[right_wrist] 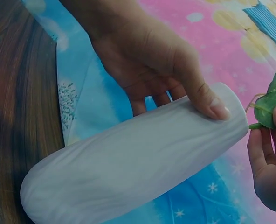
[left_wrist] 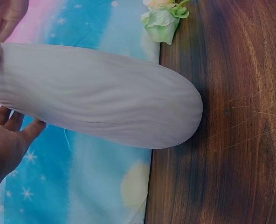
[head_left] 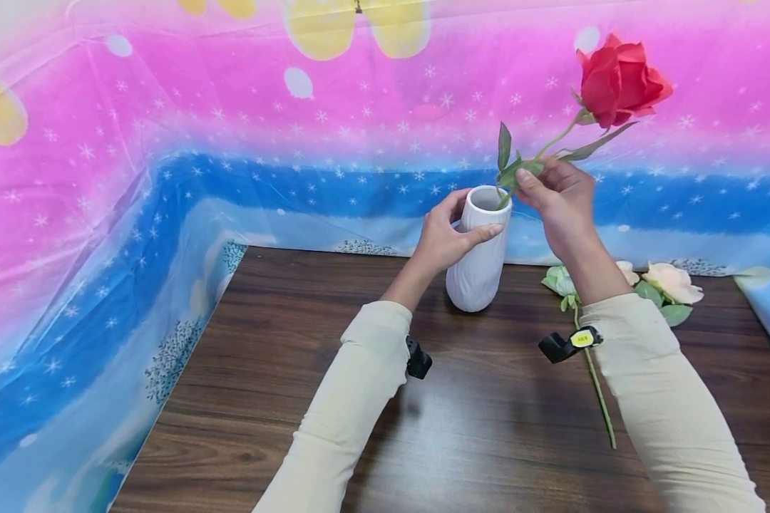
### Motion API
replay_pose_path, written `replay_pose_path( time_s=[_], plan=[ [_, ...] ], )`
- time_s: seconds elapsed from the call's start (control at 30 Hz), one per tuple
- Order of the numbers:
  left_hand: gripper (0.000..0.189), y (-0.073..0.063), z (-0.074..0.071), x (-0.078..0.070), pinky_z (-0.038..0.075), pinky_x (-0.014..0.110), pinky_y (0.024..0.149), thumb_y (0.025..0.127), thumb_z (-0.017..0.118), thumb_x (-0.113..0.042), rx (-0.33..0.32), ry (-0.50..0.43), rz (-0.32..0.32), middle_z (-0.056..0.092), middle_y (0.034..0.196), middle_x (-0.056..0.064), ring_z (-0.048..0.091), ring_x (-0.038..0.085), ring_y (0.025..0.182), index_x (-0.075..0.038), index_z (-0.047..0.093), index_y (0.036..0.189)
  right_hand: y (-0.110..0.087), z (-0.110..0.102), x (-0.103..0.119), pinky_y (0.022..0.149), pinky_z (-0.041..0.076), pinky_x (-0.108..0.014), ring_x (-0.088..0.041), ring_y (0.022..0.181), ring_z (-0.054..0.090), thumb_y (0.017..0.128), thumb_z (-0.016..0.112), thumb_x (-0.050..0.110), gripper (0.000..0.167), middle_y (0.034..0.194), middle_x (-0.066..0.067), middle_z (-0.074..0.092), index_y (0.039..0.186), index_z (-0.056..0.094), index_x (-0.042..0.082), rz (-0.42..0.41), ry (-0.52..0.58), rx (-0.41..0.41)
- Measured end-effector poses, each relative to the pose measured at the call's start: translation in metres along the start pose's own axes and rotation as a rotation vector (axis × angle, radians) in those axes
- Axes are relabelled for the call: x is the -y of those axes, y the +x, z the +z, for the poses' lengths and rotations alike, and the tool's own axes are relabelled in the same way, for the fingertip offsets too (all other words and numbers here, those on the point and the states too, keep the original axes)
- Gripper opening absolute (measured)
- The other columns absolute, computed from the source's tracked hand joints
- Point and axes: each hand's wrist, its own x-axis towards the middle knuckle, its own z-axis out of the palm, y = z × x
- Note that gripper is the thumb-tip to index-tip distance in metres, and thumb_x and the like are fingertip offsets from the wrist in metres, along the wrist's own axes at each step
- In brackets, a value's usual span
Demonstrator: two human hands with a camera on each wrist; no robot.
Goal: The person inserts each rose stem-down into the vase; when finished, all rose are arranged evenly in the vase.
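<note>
My left hand (head_left: 445, 239) grips a white ribbed vase (head_left: 478, 274) near its top, thumb across the front and fingers round the far side. The vase stands on the dark wooden table, tilted slightly. My right hand (head_left: 561, 199) pinches the leafy stem of a red rose (head_left: 622, 82) between thumb and fingers. The bloom points up to the right, and the stem's lower end dips into the vase mouth. In the right wrist view, green leaves (right_wrist: 271, 105) show beside the vase rim; the stem's tip is hidden inside.
A pale green rose (head_left: 560, 281) with a long stem lies on the wooden table (head_left: 295, 356), partly under the right forearm. Beyond that arm lies a cream rose (head_left: 674, 283) with leaves. A pink and blue patterned cloth (head_left: 359, 114) hangs behind the table.
</note>
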Motion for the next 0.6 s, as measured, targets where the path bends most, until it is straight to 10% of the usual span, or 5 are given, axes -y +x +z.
replay_pose_path(
  time_s=[0.37,0.6],
  plan=[
    [0.069,-0.0013,-0.0016,-0.0004,0.056,0.038,0.104,0.088,0.08,-0.029,0.011,0.02,0.002,0.064,0.137,0.008,0.062,0.024,0.131,-0.015,0.049,0.148,-0.0017,0.0024,-0.0046,0.08,0.055,-0.013,-0.001,0.08,0.064,0.093,0.073,0.007,0.017,0.079,0.019,0.074,0.098,0.079,0.022,0.017,-0.319,0.02],
    [0.071,-0.0012,-0.0017,-0.0013,0.055,0.037,0.106,0.089,0.079,-0.031,0.023,0.031,-0.011,0.062,0.141,0.007,0.06,0.023,0.133,-0.016,0.047,0.15,-0.0007,0.0011,-0.0057,0.083,0.049,-0.016,0.002,0.088,0.06,0.096,0.07,0.014,0.027,0.078,0.029,0.066,0.12,0.072,0.001,0.056,-0.545,0.04]
  ],
)
